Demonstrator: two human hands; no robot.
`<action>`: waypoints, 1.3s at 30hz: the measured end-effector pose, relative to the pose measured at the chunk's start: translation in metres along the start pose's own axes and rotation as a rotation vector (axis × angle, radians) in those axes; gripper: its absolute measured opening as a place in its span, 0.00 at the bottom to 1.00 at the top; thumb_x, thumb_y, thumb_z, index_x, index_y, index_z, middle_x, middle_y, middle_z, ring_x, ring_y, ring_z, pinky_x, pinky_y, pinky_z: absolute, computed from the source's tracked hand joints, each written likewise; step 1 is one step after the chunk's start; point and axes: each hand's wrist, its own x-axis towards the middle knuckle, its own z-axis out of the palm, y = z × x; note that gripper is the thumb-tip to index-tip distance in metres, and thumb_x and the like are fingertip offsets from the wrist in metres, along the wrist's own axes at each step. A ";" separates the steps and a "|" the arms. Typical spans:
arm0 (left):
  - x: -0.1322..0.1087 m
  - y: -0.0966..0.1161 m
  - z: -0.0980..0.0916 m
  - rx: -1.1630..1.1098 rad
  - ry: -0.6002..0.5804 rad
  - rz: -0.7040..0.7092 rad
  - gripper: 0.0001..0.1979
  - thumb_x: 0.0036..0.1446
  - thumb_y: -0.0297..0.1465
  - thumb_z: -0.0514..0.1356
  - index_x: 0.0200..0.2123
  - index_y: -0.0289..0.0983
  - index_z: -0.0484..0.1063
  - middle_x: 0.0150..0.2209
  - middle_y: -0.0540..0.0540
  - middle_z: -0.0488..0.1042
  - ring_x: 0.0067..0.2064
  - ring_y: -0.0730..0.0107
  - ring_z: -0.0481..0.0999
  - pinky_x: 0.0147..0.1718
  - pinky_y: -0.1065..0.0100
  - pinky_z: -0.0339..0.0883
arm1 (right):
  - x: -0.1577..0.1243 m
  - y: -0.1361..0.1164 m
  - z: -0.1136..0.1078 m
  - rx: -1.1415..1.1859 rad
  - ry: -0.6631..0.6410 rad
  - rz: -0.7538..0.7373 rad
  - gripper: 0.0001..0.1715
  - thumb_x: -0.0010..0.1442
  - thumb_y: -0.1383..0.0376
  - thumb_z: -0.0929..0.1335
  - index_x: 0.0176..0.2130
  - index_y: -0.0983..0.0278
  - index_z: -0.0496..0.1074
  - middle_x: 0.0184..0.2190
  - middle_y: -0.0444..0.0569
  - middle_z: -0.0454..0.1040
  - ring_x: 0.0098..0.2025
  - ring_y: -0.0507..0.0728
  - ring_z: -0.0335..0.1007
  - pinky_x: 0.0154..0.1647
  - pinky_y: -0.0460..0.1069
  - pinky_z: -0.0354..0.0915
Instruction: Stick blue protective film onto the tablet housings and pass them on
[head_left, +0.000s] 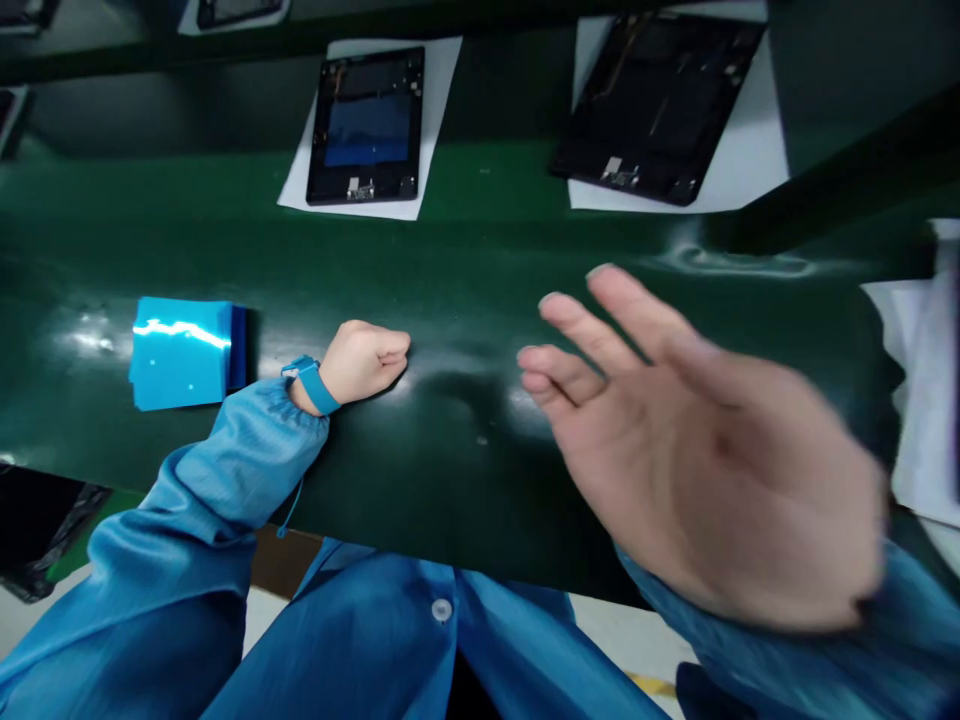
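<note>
My left hand [361, 360] rests on the green work surface as a closed fist, and nothing shows sticking out of it. A blue strap [319, 388] circles that wrist. To its left lies a stack of shiny blue film sheets [182, 352], apart from the fingers. My right hand [697, 450] is raised close to the camera, palm up, with its fingers stretched and apart; it holds nothing. Motion blurs its palm. Beyond the hands sit two black tablet-like device housings, a smaller one [367, 130] with a blue panel and a larger one [664, 105], each on white paper.
A green bench [480, 250] runs across the view, with its front edge near my body. White sheets [915, 390] lie at the right edge. Another dark device [236, 10] shows at the top left, and a dark bar crosses the upper right.
</note>
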 end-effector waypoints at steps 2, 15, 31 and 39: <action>0.000 -0.001 0.001 0.016 0.012 0.020 0.18 0.52 0.23 0.53 0.22 0.40 0.42 0.20 0.55 0.44 0.24 0.76 0.44 0.24 0.70 0.43 | 0.012 0.006 0.010 0.155 -0.053 0.087 0.28 0.74 0.47 0.53 0.66 0.40 0.64 0.64 0.47 0.71 0.56 0.64 0.78 0.51 0.62 0.76; -0.001 -0.004 0.004 0.077 0.005 0.035 0.18 0.51 0.23 0.53 0.20 0.39 0.43 0.19 0.55 0.45 0.23 0.74 0.46 0.24 0.68 0.44 | 0.021 0.035 0.027 0.595 -0.038 0.210 0.30 0.61 0.60 0.76 0.60 0.44 0.71 0.60 0.45 0.74 0.49 0.57 0.79 0.55 0.57 0.77; -0.003 -0.010 0.015 0.146 0.054 0.058 0.14 0.51 0.23 0.54 0.19 0.39 0.51 0.16 0.53 0.57 0.20 0.73 0.53 0.24 0.66 0.42 | 0.149 0.113 -0.017 -0.437 0.283 0.039 0.18 0.65 0.54 0.67 0.45 0.64 0.77 0.44 0.59 0.78 0.49 0.64 0.74 0.50 0.57 0.69; -0.002 -0.006 0.014 0.129 -0.006 0.041 0.15 0.52 0.20 0.54 0.21 0.39 0.50 0.18 0.52 0.63 0.22 0.72 0.60 0.24 0.65 0.43 | 0.245 0.123 -0.066 -1.099 0.390 0.527 0.32 0.64 0.57 0.71 0.57 0.80 0.69 0.54 0.78 0.68 0.57 0.74 0.68 0.53 0.66 0.66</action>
